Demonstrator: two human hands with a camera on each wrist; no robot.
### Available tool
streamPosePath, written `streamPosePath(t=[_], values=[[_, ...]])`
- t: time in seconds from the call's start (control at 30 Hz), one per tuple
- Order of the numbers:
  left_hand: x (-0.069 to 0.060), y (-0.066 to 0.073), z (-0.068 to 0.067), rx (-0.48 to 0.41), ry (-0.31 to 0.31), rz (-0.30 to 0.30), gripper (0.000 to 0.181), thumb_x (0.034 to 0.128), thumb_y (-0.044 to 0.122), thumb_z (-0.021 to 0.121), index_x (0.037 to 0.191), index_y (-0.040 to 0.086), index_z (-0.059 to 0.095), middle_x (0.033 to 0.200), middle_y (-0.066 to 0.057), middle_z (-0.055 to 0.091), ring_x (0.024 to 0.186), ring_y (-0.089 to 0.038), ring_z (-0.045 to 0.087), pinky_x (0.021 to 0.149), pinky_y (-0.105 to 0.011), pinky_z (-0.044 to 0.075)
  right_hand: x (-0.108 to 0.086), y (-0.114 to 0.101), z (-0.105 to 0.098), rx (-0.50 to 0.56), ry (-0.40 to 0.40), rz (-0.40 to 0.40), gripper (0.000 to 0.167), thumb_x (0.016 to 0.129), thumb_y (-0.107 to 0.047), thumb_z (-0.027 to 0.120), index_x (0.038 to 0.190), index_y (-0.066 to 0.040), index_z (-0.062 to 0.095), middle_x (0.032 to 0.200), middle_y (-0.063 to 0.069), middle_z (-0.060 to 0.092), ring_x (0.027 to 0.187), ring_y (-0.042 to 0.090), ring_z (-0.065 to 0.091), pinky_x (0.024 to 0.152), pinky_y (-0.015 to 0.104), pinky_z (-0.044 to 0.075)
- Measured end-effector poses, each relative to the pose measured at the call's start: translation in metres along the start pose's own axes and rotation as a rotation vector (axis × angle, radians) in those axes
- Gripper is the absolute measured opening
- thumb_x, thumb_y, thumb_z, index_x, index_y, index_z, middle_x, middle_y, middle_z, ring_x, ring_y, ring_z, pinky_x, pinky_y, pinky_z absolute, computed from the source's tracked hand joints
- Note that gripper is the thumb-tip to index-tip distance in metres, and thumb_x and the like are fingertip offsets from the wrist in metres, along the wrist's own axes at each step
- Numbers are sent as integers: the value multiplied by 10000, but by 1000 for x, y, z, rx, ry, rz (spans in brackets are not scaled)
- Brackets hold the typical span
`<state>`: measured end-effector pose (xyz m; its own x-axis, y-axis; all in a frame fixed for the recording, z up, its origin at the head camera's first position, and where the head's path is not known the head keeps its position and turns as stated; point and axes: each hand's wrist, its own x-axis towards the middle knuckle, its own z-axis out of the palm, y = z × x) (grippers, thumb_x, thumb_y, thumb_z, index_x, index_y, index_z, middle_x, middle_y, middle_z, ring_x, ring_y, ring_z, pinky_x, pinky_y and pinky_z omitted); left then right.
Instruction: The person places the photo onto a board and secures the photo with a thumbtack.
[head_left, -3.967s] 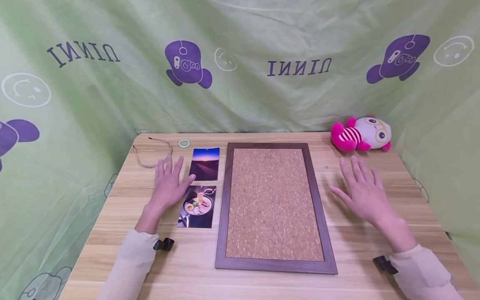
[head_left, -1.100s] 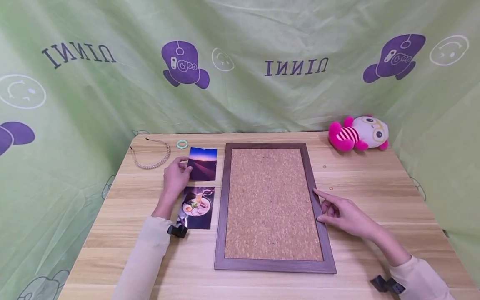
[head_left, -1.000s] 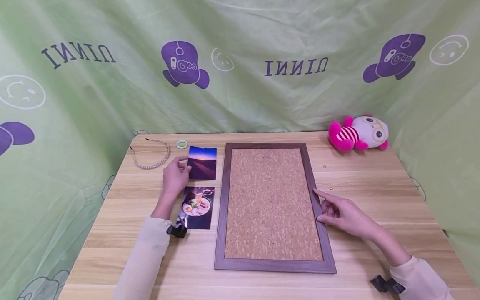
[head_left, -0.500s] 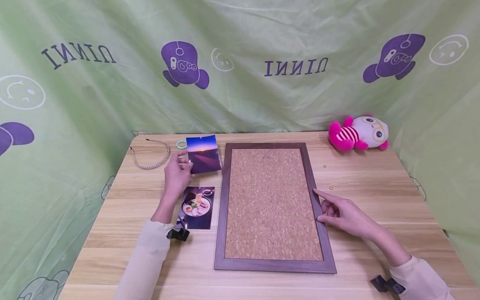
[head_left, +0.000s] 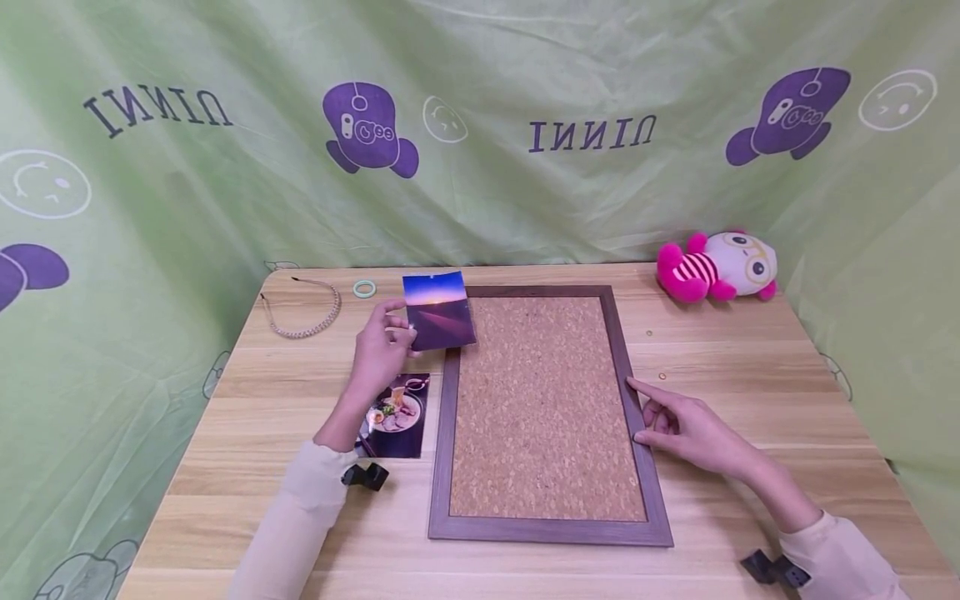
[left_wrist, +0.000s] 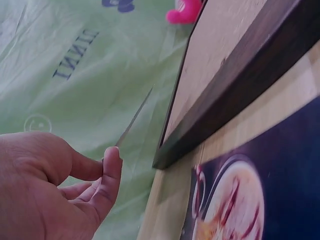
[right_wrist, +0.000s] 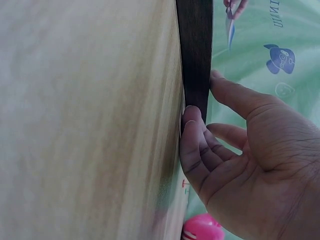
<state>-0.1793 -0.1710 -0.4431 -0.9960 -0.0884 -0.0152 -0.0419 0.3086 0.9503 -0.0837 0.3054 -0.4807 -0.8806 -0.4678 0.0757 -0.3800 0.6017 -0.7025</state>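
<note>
My left hand (head_left: 377, 352) pinches the left edge of a sunset photo (head_left: 441, 312) between thumb and fingers. The photo hangs raised and tilted over the top left corner of a dark-framed cork board (head_left: 547, 408). In the left wrist view it shows almost edge-on as a thin sheet (left_wrist: 136, 116), apart from the frame. My right hand (head_left: 693, 433) grips the board's right edge. Its thumb lies on the top face in the right wrist view, with fingers at the lower side of the frame (right_wrist: 196, 50). A ramen photo (head_left: 405, 429) lies left of the board, partly behind my left wrist.
A beaded headband (head_left: 307, 332) and a mint-green ring (head_left: 364, 288) lie at the back left. At the back right lies a pink-and-white plush toy (head_left: 712, 267). Two tiny round items, one of them here (head_left: 662, 377), sit right of the board. Green curtain (head_left: 487, 192) surrounds the table.
My left hand has taken hold of the sunset photo, lifted it from the table and carried it right over the board's corner. My right hand came to the board's edge earlier and has stayed there.
</note>
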Motion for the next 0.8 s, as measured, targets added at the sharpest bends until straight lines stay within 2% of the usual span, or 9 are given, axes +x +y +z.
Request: streamPosePath(t=[0.13, 0.37, 0.57, 0.8], values=[[-4, 3, 12, -30, -56, 12, 551, 1033, -134, 632, 1555, 4, 523, 1164, -226, 643, 799, -194, 717, 757, -459, 693, 0, 0, 0, 0, 0, -3, 786, 921, -88, 904, 1582, 91, 517, 909, -83, 650, 756, -6, 577, 637, 231, 546], [-10, 0, 34, -37, -161, 18, 551, 1030, -119, 676, 1548, 1, 532, 1134, -208, 651, 729, -125, 705, 704, -399, 692, 0, -1, -1, 5, 2, -8, 786, 919, -80, 904, 1580, 96, 517, 909, -86, 652, 758, -5, 583, 637, 229, 550], [-14, -2, 51, -76, -212, -9, 537, 1024, -152, 661, 1528, -15, 536, 1108, -198, 617, 752, -127, 646, 689, -342, 684, 0, 0, 0, 10, 1, -9, 789, 918, -78, 905, 1582, 95, 515, 909, -88, 650, 755, -4, 580, 632, 228, 547], [-18, -4, 68, -57, -259, -14, 505, 1022, -140, 669, 1501, -32, 548, 1115, -202, 646, 848, -208, 693, 698, -350, 688, 0, 0, 1, 8, 2, -8, 788, 918, -77, 906, 1582, 91, 517, 908, -87, 646, 753, -7, 575, 629, 227, 543]])
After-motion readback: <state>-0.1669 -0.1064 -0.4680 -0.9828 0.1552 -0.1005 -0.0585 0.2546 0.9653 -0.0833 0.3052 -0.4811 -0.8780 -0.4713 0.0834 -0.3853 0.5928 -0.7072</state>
